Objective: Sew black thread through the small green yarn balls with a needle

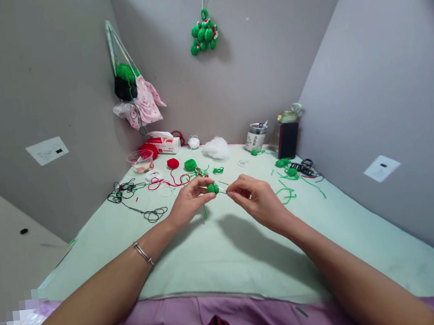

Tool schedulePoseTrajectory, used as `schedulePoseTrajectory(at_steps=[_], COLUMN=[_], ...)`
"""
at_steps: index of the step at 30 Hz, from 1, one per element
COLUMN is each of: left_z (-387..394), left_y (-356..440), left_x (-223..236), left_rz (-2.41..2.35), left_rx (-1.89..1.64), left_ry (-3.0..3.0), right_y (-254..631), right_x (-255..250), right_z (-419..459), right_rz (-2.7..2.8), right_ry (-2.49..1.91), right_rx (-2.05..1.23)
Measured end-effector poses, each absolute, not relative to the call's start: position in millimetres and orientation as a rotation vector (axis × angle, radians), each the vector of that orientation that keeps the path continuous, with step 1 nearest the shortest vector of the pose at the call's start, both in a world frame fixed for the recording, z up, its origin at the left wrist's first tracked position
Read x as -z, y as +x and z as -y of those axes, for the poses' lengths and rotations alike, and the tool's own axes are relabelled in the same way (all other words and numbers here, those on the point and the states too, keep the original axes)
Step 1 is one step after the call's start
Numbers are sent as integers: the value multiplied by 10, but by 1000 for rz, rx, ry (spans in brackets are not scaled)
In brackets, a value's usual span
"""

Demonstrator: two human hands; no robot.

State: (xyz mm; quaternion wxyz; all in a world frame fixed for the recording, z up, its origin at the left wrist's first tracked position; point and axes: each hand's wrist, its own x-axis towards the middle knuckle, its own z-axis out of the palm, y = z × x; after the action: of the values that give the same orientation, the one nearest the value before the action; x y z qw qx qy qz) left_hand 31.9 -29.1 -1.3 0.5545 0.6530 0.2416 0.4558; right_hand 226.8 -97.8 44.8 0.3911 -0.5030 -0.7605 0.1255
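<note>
1. Head view: a small green ball [212,189] is held over the table [189,269], between two bare hands.
2. Left hand [190,200]: thumb and fingers pinch the ball's side.
3. Right hand [255,199]: thumb and forefinger pinch a thin tool [222,189] reaching the ball; its kind is too small to tell.
4. Probably light, soft, springy, hardly slippery or fragile; best held lightly by its sides, clear of the tool.
</note>
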Motion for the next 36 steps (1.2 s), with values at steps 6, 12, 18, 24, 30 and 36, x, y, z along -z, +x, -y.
schedulePoseTrajectory(at_steps=[6, 12, 18, 24, 30, 36], left_z=[290, 304, 319, 327, 342, 361], left_y=[314, 314, 317, 326, 341, 356], left_x=[18, 15, -11, 0, -1, -6], left_rz=[-605, -602, -609, -616, -588, -588], left_rx=[-1100, -1105, -1093, -1079, -1083, -1100], left_ry=[1554, 1585, 1583, 1540, 1433, 1422], right_y=[2256, 2236, 2233, 2219, 2199, 2194], right_x=[-416, -416, -419, -356, -274, -203], right_z=[967, 973, 968, 933, 863, 801], right_rz=[1979, 1992, 1994, 1909, 1759, 1625], right_ry=[-1310, -1338, -1333, -1308, -1243, -1201], right_rx=[-258, -240, -278, -501, -798, -927])
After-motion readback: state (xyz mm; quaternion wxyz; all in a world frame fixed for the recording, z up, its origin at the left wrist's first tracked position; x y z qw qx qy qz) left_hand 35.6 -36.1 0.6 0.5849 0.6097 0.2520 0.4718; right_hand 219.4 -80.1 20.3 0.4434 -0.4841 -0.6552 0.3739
